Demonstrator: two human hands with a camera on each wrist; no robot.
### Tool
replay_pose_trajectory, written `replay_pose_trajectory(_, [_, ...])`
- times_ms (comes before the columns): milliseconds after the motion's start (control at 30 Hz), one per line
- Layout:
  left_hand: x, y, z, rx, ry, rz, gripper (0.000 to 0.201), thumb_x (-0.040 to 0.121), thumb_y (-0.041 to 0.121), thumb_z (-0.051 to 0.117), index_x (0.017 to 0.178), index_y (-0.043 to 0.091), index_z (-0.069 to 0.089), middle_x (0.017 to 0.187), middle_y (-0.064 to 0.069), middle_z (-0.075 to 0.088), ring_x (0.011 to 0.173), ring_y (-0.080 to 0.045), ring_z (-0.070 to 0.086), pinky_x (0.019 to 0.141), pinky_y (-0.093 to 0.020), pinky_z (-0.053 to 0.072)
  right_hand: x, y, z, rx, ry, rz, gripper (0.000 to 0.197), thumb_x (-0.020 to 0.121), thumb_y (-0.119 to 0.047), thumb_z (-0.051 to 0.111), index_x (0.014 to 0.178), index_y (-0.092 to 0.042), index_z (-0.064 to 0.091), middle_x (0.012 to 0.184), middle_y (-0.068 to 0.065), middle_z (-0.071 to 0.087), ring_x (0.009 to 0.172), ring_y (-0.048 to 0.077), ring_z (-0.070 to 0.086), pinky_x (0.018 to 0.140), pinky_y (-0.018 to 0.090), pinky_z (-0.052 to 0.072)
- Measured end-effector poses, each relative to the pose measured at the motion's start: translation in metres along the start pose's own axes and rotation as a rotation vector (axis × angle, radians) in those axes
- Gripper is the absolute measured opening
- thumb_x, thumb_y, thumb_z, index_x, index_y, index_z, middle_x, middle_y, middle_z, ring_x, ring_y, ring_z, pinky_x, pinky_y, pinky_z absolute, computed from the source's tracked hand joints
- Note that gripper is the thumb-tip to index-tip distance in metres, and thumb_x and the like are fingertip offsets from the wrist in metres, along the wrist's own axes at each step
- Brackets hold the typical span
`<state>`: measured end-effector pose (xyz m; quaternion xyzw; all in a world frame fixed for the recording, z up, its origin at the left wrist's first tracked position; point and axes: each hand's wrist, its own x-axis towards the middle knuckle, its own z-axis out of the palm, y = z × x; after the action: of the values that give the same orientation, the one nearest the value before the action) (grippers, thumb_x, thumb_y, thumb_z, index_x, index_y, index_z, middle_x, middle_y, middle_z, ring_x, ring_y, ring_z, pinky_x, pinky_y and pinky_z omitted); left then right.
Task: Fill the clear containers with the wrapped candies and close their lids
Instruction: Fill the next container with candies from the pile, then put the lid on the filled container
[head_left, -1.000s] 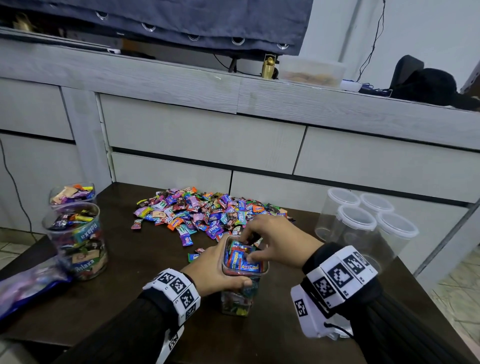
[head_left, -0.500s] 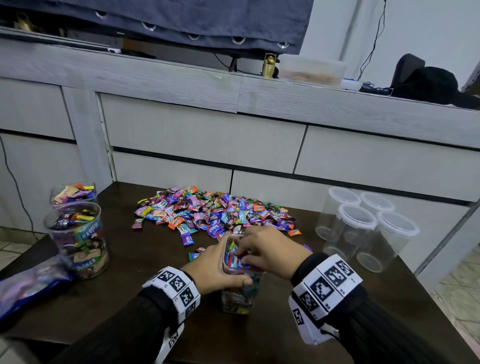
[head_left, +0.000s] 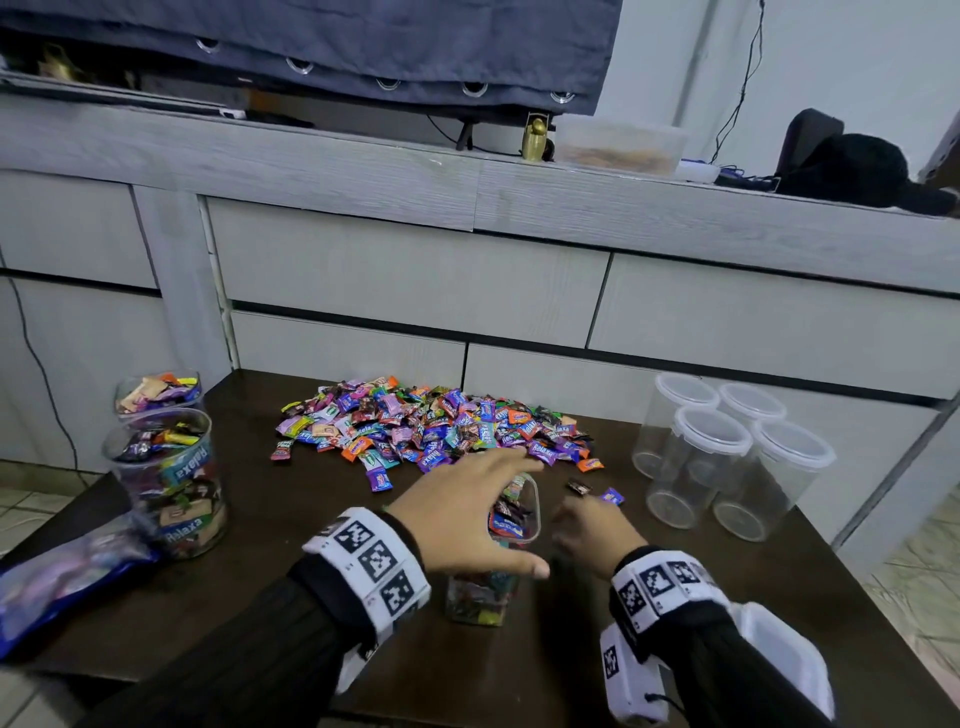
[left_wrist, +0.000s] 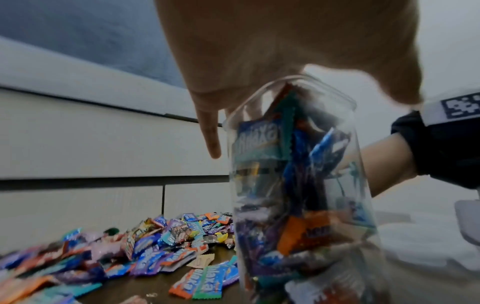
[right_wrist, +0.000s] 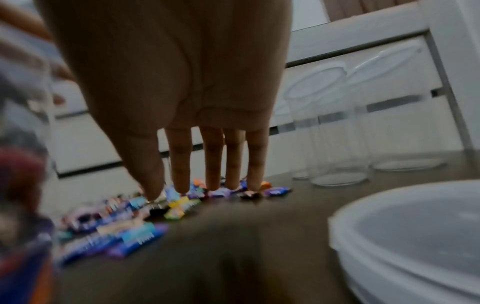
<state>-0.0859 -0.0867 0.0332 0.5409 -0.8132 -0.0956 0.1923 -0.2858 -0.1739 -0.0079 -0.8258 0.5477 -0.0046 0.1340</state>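
— Anything here you can actually read?

— "Relaxa", on the candy wrappers (head_left: 435, 435) heaped mid-frame, and on wrappers inside the filled jar (head_left: 174, 483) at the left edge, once upside down.

— And the jar in the centre?

— Through the open container (left_wrist: 296, 185) a blue wrapper shows "…laxa". The wristbands (head_left: 371, 558) bear only black-and-white square codes.
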Motion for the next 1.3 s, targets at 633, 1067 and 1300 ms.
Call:
replay_pose_trajectory(633, [-0.083,-0.077,-0.061,0.500,-0.037,-0.346,0.077,0.073,0.078,0.046,0.141,0.047,0.029,0.144,0.016,0.043,0.128,-0.009,0.043,0.106,-0.032,0.032,0.010,0.012,0.034,-0.076,-0.192,0.127,0.064,0.079,-0.042,0.071,0.134,-0.026,0.043,0.129,0.008,0.042,0.122,0.028,0.045,0.097,0.034,0.043])
replay_pose_trajectory(1067, [-0.142,-0.133,-0.089,0.489,-0.132,-0.613,0.087,0.083,0.068,0.054,0.151,0.046,0.005,0.163,0.013,0.000,0.151,-0.017,0.002,0.120,-0.055,0.010,0.012,0.014,0.037,-0.084,-0.203,0.127,0.064,0.080,-0.044,0.070,0.135,-0.030,0.041,0.131,0.006,0.041,0.124,0.026,0.043,0.098,0.035,0.042])
replay_pose_trajectory(1300, [-0.132,-0.144,-0.096,0.501,-0.116,-0.580,0.085,0.085,0.062,0.057,0.153,0.039,0.012,0.163,0.008,0.007,0.148,-0.018,0.017,0.118,-0.045,0.022,0.009,0.015,0.038,-0.091,-0.184,0.113,0.064,0.080,-0.043,0.069,0.136,-0.030,0.041,0.132,0.007,0.040,0.125,0.027,0.043,0.098,0.035,0.041])
